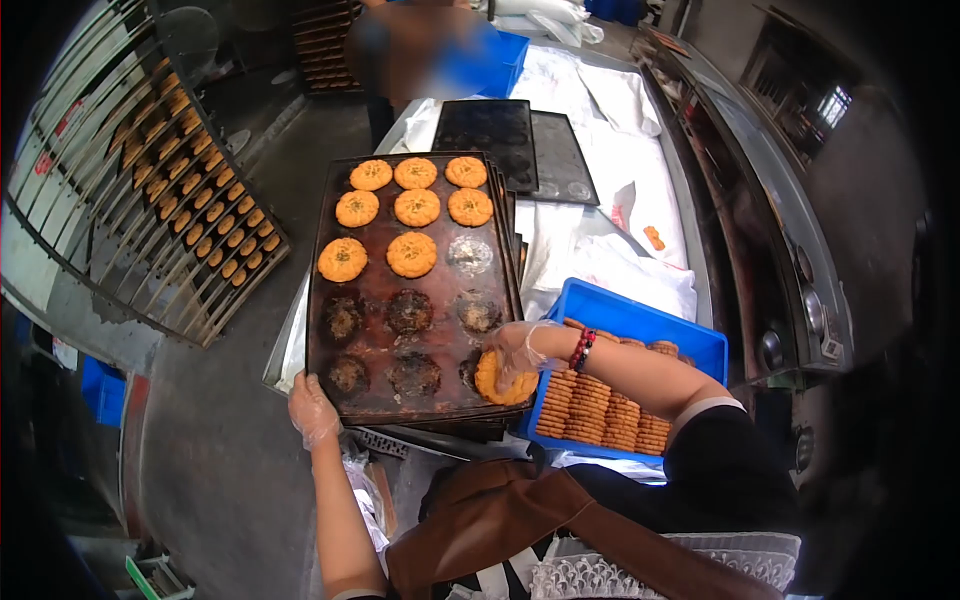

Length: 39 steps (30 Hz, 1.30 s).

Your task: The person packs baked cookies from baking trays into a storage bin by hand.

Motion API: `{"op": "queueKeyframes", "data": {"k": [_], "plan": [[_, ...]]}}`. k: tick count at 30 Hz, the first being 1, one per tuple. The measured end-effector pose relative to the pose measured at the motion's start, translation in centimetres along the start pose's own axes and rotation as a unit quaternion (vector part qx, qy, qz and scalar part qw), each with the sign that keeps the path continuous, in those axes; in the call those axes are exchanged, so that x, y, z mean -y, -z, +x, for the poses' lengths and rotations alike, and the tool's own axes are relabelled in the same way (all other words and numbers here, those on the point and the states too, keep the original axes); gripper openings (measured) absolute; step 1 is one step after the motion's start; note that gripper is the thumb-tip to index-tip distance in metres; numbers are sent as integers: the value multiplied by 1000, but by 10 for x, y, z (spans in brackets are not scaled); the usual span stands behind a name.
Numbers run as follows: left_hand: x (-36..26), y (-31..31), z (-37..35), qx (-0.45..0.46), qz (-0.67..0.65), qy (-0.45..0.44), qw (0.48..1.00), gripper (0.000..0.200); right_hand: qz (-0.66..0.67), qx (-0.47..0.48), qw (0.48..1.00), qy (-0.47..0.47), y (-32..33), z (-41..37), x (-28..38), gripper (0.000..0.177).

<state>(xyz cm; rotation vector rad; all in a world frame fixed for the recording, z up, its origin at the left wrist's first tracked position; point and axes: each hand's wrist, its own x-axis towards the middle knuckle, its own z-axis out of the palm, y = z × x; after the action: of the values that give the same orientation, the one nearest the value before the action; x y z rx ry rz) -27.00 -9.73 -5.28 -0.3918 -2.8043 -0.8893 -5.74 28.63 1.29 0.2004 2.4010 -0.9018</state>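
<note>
In front of me a dark baking tray (380,290) lies on a stack of trays. Several round golden cookies (411,255) sit in rows on its far part, while the near part shows bare, dark-stained round marks. My left hand (315,408), in a clear plastic glove, is closed on the tray's near left corner. At the near right corner my right hand (522,352), also gloved and wearing a beaded bracelet, has its fingers closed round a cookie (497,378). Just right of it stands a blue crate (705,345) holding stacked cookies (605,415).
Dark trays (485,140) lie farther back on the white-covered table (610,150), near a broken cookie piece (654,238). A slatted rack (140,190) with trays of cookies stands at left. A person (380,110) is at the table's far end.
</note>
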Motion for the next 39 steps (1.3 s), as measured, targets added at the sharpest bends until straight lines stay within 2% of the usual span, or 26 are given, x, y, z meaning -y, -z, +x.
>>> {"op": "queueKeyframes", "data": {"k": [1,3,6,8,9,10,11,13,14,15,17,18,19,21,22,23,25,29,31,32,33,35,36,38,39], "plan": [[-1,1,0,0,-6,6,1000,33,19,13,1000,-5,0,-1,-4,82],[0,1,0,3,4,11,1000,33,29,9,998,45,6,-11,6,86],[3,0,0,-4,5,0,1000,33,-10,48,999,13,53,-2,31,91],[-2,1,-2,-19,17,-2,1000,33,213,-65,975,24,68,25,24,97],[-4,0,-2,-16,18,-5,1000,33,335,-122,934,38,76,37,23,99],[-4,1,-1,-6,0,2,1000,33,165,-233,957,52,96,33,47,90],[-3,2,0,1,-17,11,1000,34,165,-234,957,54,107,51,50,90],[-7,4,-2,-4,-7,16,1000,34,294,-241,923,67,121,109,36,91],[-9,6,-2,-5,1,19,1000,35,290,-236,925,68,127,132,30,93],[-9,7,-2,-16,3,20,1000,35,246,-223,941,71,129,150,25,96],[-10,7,-2,0,7,19,1000,36,41,-194,970,143,134,194,9,103],[-11,9,-2,0,-6,20,1000,37,-27,-182,966,180,140,190,23,106],[-12,10,-2,6,-11,35,999,37,132,-173,975,51,135,184,36,106],[-11,8,-2,5,-15,43,999,36,30,-196,979,44,138,162,59,107],[-13,10,-1,-3,-15,45,999,36,45,-168,982,74,136,157,62,109],[-15,11,-1,0,-21,44,999,35,-56,-227,965,116,125,173,55,104],[-16,11,-1,5,-25,47,999,34,-82,-249,954,146,119,145,73,96],[-10,8,-4,-8,-41,40,998,29,-100,-247,954,140,118,131,80,90],[-11,7,-2,-11,-53,41,998,29,-187,-249,943,115,118,88,116,94],[-9,7,-2,-6,-43,45,998,29,-237,-298,912,150,108,76,123,101],[-9,5,-1,-1,-35,48,998,29,-268,-319,891,180,98,68,128,99],[-12,3,-1,-13,-32,38,999,29,-278,-331,873,224,70,73,123,98],[-13,5,-3,-24,-22,36,999,29,-279,-330,874,223,60,70,122,98],[-15,9,-3,-15,-26,41,999,29,-223,-332,905,147,47,69,128,84],[-17,11,-2,-6,-31,44,999,29,-222,-330,905,150,50,69,130,84]]}}
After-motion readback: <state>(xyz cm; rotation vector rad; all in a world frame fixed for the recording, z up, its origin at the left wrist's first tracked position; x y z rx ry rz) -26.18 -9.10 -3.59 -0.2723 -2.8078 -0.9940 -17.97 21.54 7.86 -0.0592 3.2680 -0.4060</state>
